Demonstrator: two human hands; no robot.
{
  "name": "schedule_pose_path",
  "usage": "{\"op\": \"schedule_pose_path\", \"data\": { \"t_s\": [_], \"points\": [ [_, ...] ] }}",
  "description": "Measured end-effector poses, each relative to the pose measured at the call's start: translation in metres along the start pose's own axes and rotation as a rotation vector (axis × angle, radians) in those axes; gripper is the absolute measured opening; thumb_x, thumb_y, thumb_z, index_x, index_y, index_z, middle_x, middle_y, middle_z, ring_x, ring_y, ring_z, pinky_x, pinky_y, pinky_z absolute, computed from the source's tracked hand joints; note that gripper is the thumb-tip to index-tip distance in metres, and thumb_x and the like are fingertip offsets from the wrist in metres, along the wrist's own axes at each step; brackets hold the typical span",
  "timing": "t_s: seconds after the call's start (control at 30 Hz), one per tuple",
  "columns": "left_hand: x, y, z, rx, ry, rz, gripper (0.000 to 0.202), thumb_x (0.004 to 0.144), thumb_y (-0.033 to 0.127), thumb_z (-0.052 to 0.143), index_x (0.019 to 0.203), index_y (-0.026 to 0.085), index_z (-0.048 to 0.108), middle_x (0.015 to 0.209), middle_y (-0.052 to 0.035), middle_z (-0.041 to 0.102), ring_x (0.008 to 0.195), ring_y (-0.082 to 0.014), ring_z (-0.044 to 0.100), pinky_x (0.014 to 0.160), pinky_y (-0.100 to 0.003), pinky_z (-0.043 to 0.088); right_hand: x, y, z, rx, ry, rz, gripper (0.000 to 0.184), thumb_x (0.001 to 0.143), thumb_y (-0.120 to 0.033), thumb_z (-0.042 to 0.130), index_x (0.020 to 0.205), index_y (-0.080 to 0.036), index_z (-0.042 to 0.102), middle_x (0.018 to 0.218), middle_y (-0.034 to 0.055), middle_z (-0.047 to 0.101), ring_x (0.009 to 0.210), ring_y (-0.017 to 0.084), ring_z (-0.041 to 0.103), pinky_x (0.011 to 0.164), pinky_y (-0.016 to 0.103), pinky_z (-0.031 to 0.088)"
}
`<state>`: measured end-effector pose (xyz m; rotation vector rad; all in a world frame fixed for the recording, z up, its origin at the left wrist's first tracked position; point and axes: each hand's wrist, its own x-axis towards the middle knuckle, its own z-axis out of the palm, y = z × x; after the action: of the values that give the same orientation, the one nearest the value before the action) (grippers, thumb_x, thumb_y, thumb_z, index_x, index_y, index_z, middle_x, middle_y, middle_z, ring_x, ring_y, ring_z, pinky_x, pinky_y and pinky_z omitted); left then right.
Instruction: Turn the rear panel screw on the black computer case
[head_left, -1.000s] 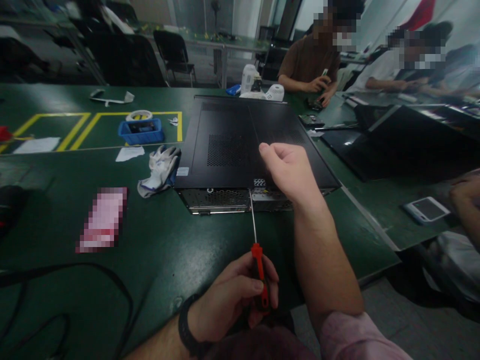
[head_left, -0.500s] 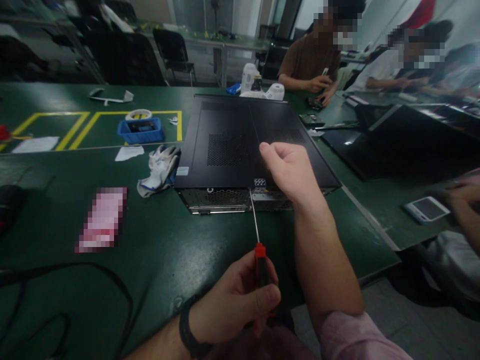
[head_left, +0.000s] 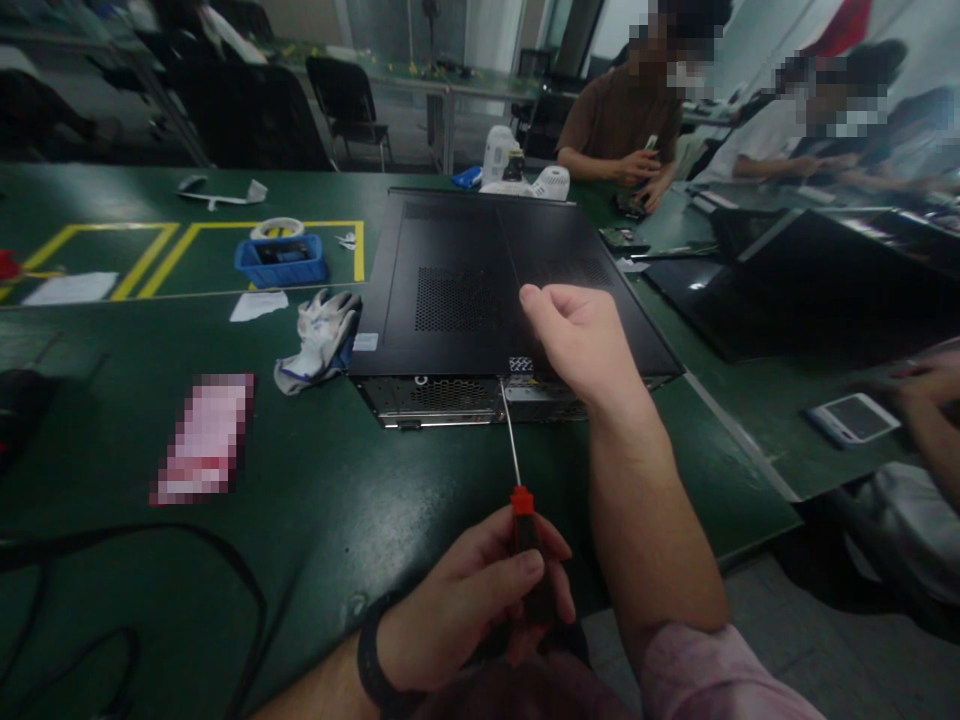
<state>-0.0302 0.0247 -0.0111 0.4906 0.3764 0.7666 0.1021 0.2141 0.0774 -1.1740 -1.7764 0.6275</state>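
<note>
A black computer case (head_left: 450,235) lies flat on the green table, its ported metal side facing me. My left hand (head_left: 480,590) is closed round the dark and red handle of a screwdriver (head_left: 523,510). The screwdriver's thin shaft points away from me, and its tip meets the case's near side just below the top edge. On the case's top, towards the right, rests my right hand (head_left: 581,325), its fingers curled into a fist. The inside of that fist is hidden, so I cannot tell whether it holds anything.
Left of the case lie work gloves (head_left: 319,340), a blue bin (head_left: 281,262), a roll of tape (head_left: 277,229) and a blurred pink item (head_left: 206,435). A black cable (head_left: 187,535) curves at lower left. Other people (head_left: 622,130) sit right, near a dark panel (head_left: 825,290) and a phone (head_left: 855,418).
My left hand's fingers have shifted round the screwdriver handle, with the fingertips now further right and the thumb a little higher. My right hand and the case have stayed put.
</note>
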Motion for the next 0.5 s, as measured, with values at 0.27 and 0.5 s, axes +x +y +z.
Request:
{"op": "schedule_pose_path", "data": {
  "t_s": [0.27,0.5],
  "points": [
    [0.0011,-0.0014,-0.0011,0.015,-0.021,0.015,0.039,0.089,0.045,0.082,0.107,0.019,0.059,0.087,-0.0014,0.072,0.046,-0.0029,0.054,0.041,-0.013,0.042,0.0009,0.0019,0.0006,0.004,-0.003,0.0,0.06,0.097,-0.061,0.062,0.056,-0.024,0.037,0.057,-0.0041,0.033,0.057,0.011,0.03,0.054,0.031,0.02],
    [-0.0005,0.0043,0.0045,0.114,0.085,-0.01,0.052,0.079,0.055,0.088,0.096,0.02,0.054,0.072,0.0064,0.06,0.038,-0.0001,0.044,0.035,-0.013,0.034,0.0006,0.0012,0.0002,0.004,0.0,-0.01,0.061,0.097,-0.062,0.061,0.056,-0.024,0.036,0.057,-0.0041,0.032,0.057,0.011,0.029,0.054,0.031,0.021]
  ]
}}
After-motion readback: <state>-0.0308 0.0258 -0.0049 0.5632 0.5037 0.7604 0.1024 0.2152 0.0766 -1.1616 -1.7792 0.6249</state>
